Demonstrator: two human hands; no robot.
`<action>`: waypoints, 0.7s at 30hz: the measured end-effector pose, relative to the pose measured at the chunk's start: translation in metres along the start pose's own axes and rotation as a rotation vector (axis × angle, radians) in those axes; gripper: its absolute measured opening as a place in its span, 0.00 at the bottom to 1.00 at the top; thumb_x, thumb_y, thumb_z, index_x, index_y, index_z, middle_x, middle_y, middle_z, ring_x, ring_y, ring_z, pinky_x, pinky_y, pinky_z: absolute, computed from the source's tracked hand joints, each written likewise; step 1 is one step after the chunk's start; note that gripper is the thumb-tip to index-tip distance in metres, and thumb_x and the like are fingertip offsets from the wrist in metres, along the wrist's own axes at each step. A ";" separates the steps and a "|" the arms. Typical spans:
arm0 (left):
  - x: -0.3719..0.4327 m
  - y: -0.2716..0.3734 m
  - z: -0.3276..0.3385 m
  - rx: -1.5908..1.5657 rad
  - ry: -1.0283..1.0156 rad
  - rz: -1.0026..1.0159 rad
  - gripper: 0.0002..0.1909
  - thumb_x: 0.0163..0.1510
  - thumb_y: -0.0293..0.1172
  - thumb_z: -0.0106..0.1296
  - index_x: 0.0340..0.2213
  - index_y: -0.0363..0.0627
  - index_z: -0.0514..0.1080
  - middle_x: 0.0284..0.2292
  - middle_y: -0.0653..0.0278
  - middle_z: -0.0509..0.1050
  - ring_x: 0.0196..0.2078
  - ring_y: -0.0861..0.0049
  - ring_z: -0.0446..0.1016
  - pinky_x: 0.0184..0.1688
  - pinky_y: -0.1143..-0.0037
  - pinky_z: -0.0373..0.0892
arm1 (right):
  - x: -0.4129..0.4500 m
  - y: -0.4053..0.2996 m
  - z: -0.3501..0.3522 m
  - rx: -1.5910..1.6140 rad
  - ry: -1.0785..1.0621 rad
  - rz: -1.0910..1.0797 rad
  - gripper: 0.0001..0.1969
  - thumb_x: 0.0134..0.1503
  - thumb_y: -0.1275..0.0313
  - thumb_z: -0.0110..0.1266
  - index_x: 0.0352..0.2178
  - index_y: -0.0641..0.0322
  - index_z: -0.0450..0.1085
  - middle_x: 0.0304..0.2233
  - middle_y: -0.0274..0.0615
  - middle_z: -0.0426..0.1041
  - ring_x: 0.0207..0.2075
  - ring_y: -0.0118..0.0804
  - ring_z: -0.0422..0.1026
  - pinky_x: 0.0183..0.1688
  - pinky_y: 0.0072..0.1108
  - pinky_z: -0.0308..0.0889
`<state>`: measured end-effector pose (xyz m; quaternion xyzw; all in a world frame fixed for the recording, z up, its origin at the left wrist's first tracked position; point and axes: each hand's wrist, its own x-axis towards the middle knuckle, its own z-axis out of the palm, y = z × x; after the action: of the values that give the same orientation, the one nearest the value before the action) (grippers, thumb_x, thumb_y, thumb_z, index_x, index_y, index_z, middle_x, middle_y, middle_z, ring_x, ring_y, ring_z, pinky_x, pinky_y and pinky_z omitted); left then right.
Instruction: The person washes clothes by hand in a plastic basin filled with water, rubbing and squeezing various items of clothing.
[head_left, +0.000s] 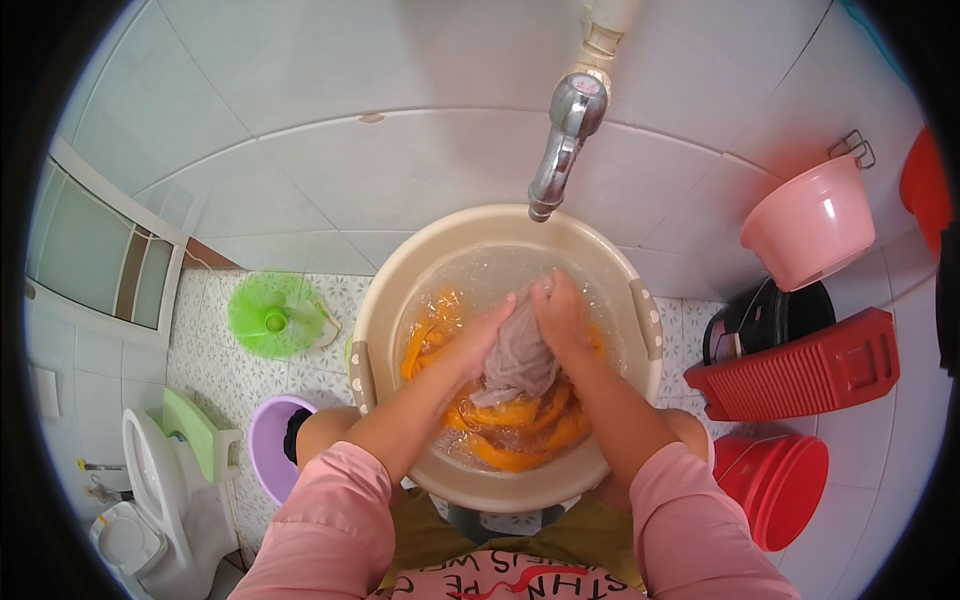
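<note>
Between my hands, a wet greyish-mauve cloth (519, 352) is bunched up just above soapy water. My left hand (486, 330) presses against its left side, fingers stretched along it. On the other side, my right hand (561, 311) is curled over the cloth's upper end. Below and around it, an orange cloth (517, 435) lies partly under the water. All of this is inside a large beige plastic basin (379, 300) with brown dotted handles. A chrome tap (559, 157) hangs over the basin's far rim; no water stream shows from it.
A red plastic washboard (795, 367), a black bucket (814, 315) and a red bucket (787, 487) stand at right. A pink basin (817, 225) hangs above. At left are a lilac basin (266, 450) with dark cloth, a green fan-like object (274, 319), a green stool (196, 435) and a toilet (154, 465).
</note>
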<state>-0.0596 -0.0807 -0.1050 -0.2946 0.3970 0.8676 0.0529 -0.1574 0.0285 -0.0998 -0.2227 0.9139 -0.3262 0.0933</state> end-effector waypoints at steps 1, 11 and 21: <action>-0.002 0.013 0.000 0.091 -0.066 0.005 0.26 0.50 0.41 0.51 0.47 0.39 0.61 0.36 0.55 0.71 0.42 0.74 0.69 0.39 0.76 0.68 | 0.005 0.008 -0.001 0.019 0.044 0.074 0.16 0.50 0.64 0.47 0.37 0.62 0.62 0.35 0.59 0.68 0.36 0.58 0.67 0.40 0.39 0.62; -0.013 0.027 -0.023 1.579 0.134 0.323 0.36 0.42 0.37 0.59 0.52 0.46 0.56 0.45 0.45 0.60 0.43 0.54 0.66 0.46 0.66 0.63 | -0.003 0.028 0.001 -0.083 -0.409 0.084 0.29 0.46 0.67 0.53 0.51 0.59 0.56 0.46 0.55 0.63 0.48 0.54 0.62 0.49 0.34 0.58; 0.016 -0.004 -0.023 0.194 0.085 0.036 0.31 0.49 0.56 0.46 0.46 0.44 0.64 0.46 0.54 0.63 0.43 0.62 0.67 0.47 0.66 0.63 | -0.031 -0.005 0.058 0.148 0.407 0.048 0.25 0.43 0.68 0.53 0.44 0.58 0.57 0.41 0.59 0.64 0.44 0.60 0.63 0.46 0.35 0.60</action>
<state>-0.0604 -0.0968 -0.1283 -0.3175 0.4862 0.8127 0.0485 -0.1100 0.0070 -0.1408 -0.1229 0.8925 -0.4284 -0.0690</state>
